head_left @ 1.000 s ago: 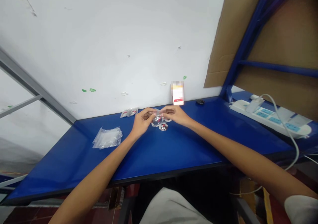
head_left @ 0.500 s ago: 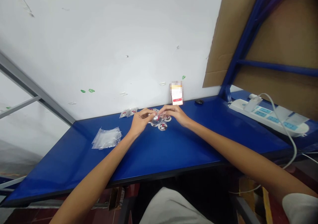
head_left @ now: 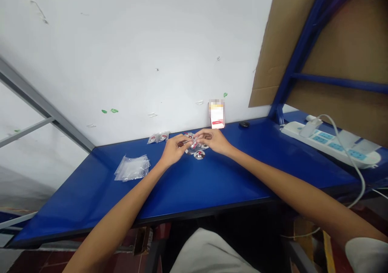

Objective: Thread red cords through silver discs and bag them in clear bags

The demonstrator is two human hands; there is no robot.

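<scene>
My left hand (head_left: 173, 148) and my right hand (head_left: 216, 141) meet over the middle of the table, fingers closed in a pinch. Between them is a small clear plastic bag (head_left: 195, 145), gripped along its upper edge from both sides. A round silvery disc with a red mark seems to be inside it. Just under and behind my fingers lie several similar shiny round discs, one silver disc (head_left: 199, 155) showing at the front; my hands partly hide the others. Left of my left hand rests a loose pile of clear plastic bags (head_left: 132, 168).
Bagged discs (head_left: 158, 137) lie against the wall on the blue table (head_left: 194, 188). A phone with a lit screen (head_left: 217, 114) leans on the wall, a small black object (head_left: 244, 124) to its right. A white power strip (head_left: 330, 143) with a cable is at the right.
The bag has tilted, so its upper edge now faces me and the disc shows less. My fingers have shifted slightly along that edge. The whole view has moved a little.
</scene>
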